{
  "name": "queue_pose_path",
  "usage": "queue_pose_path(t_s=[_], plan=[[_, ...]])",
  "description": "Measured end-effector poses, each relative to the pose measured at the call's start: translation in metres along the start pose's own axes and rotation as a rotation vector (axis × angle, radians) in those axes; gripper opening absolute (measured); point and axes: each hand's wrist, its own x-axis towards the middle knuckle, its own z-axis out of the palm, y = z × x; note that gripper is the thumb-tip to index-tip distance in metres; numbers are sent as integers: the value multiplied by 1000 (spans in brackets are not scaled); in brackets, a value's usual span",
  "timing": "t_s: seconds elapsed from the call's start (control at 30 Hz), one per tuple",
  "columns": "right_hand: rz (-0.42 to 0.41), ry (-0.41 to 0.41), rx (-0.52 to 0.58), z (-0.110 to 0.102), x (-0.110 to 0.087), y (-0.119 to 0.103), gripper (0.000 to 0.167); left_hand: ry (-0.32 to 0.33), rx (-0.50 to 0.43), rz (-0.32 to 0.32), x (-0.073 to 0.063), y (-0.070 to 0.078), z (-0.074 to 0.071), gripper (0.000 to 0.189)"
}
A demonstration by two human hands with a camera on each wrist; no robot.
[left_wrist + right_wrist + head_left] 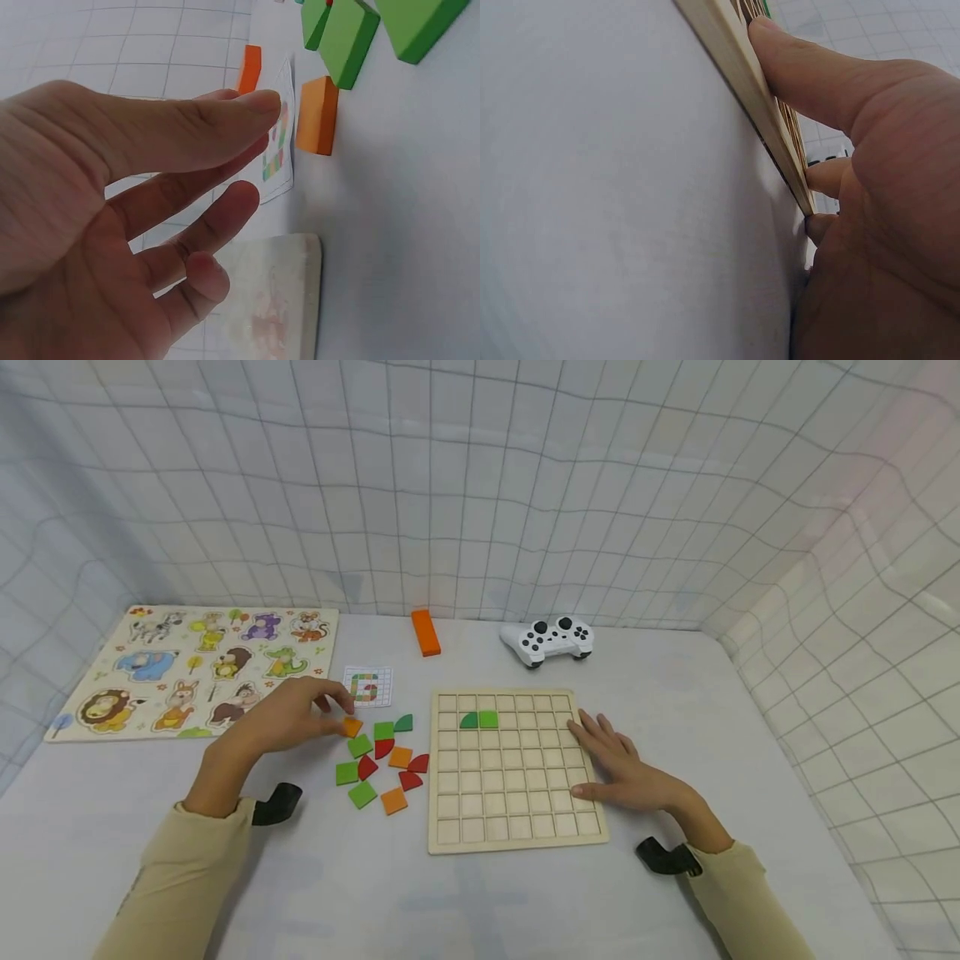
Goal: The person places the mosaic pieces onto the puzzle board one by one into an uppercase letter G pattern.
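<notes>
My left hand [288, 714] hovers at the left end of a loose group of tiles, thumb and forefinger close together, the other fingers loosely bent. Just beyond the fingertips lies an orange square tile [316, 115], with nothing seen between thumb and forefinger. Beside it are green square tiles [362, 794], red quarter-circle tiles [410, 780] and a dark green quarter-circle tile [403, 723]. A wooden grid board [517, 849] holds a dark green quarter-circle [468, 720] and a green square [488, 719] side by side. My right hand [626, 772] rests on the board's right edge, fingers spread.
A small pattern card [381, 685] lies above the tiles. An animal puzzle board [187, 643] is at the back left. An orange block [426, 633] and a white game controller [551, 642] sit toward the back, before a grid-patterned cloth wall [480, 527].
</notes>
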Motion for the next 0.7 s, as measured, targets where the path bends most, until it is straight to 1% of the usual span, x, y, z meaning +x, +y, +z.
queue_pose_path(t_s=[0.1, 0.5, 0.7], plan=[[-2, 0, 2, 0, 0, 1, 96, -5, 2, 1, 0, -3, 1, 16], [-3, 1, -6, 1, 1, 2, 97, -33, -5, -6, 3, -13, 7, 26], [-5, 4, -6, 1, 0, 2, 97, -24, -36, 3, 5, -13, 10, 28]])
